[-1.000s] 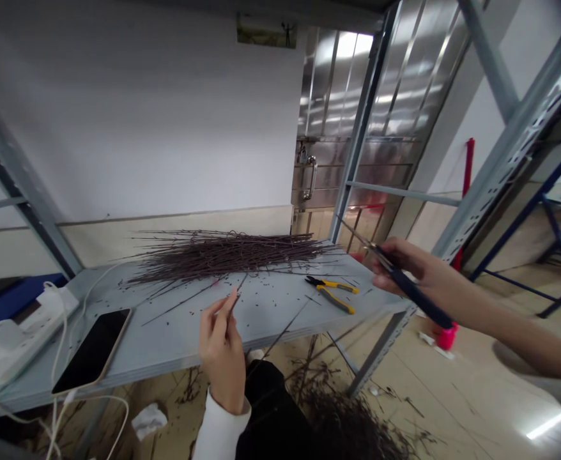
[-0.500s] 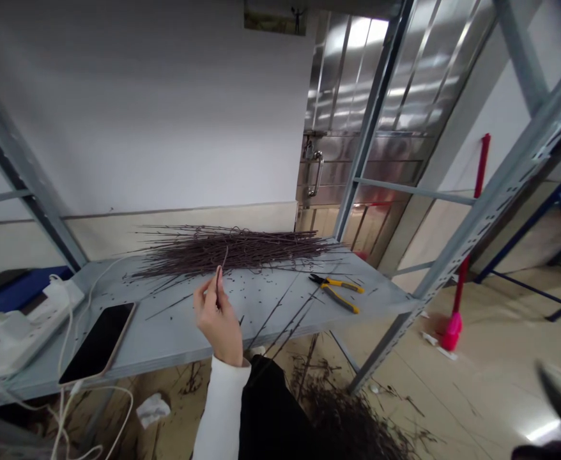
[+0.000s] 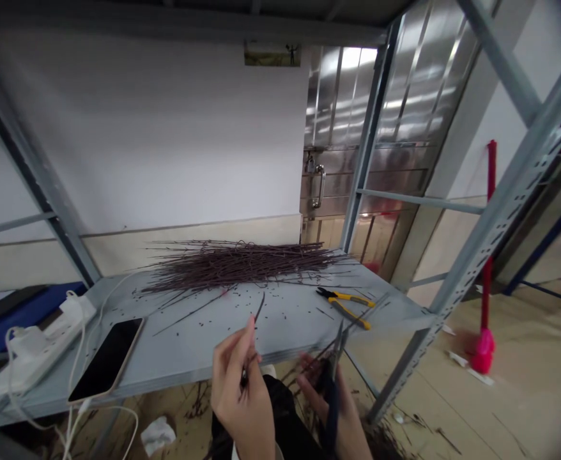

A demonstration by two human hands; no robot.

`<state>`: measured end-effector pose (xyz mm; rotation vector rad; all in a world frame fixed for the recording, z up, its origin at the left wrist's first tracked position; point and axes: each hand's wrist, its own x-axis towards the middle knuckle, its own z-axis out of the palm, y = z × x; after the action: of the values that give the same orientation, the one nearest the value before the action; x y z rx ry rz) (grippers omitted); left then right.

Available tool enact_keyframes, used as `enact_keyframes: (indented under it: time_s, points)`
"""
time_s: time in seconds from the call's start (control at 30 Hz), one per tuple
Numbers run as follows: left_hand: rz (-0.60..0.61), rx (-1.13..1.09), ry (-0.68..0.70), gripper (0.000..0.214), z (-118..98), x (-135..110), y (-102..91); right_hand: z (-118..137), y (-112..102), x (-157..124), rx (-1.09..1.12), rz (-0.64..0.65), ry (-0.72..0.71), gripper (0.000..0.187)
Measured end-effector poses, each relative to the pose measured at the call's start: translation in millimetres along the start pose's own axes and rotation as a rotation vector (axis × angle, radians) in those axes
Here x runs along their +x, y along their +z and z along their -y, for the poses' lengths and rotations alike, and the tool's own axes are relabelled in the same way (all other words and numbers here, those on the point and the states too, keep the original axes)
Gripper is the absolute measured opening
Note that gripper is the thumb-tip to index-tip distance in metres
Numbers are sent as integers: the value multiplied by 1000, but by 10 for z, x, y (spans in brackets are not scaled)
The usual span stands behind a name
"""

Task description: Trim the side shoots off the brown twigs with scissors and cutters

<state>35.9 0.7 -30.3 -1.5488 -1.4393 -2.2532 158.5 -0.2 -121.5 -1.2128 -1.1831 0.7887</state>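
Note:
My left hand (image 3: 242, 390) is closed in front of the shelf's front edge. Pinched in its fingers is a thin dark twig (image 3: 260, 308), its tip pointing up. To the right, my right hand (image 3: 345, 409) is wrapped round scissors (image 3: 332, 396) with dark handles, blades upward; the hand is a little blurred. A long twig passes close by the blades, and I cannot tell whether they touch it. Beyond both hands a heap of dark twigs (image 3: 242, 263) lies along the back of the grey shelf (image 3: 199, 351). Yellow-handled pliers (image 3: 350, 305) rest at the shelf's right side.
A phone (image 3: 108, 358) and a white power strip (image 3: 41, 348) with cables occupy the shelf's left. Metal uprights (image 3: 364, 153) frame it. Cut twigs and a crumpled tissue (image 3: 158, 436) are on the floor below. A red-handled broom (image 3: 485, 306) stands at right.
My left hand has come lower and to the right with the twig. My right hand with the scissors has entered view beside it. The view has tilted up slightly.

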Motion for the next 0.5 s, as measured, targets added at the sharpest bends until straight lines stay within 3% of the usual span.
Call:
enact_keyframes:
  time_s: [0.1,0.2,0.37,0.5]
  points:
    - [0,-70,-61,35,-98,-37,-26,118,272,149,213,-93,86,36]
    - [60,-214,-221,24,-180,5,-58,226,425,254,393,-100,109,30]
    - [453,-415,-570,26,-133,265,-88,350,647,357,450,-88,52,24]
    - [417,-389,-598,32,53,535,-36,339,835,382,501,-98,48,19]
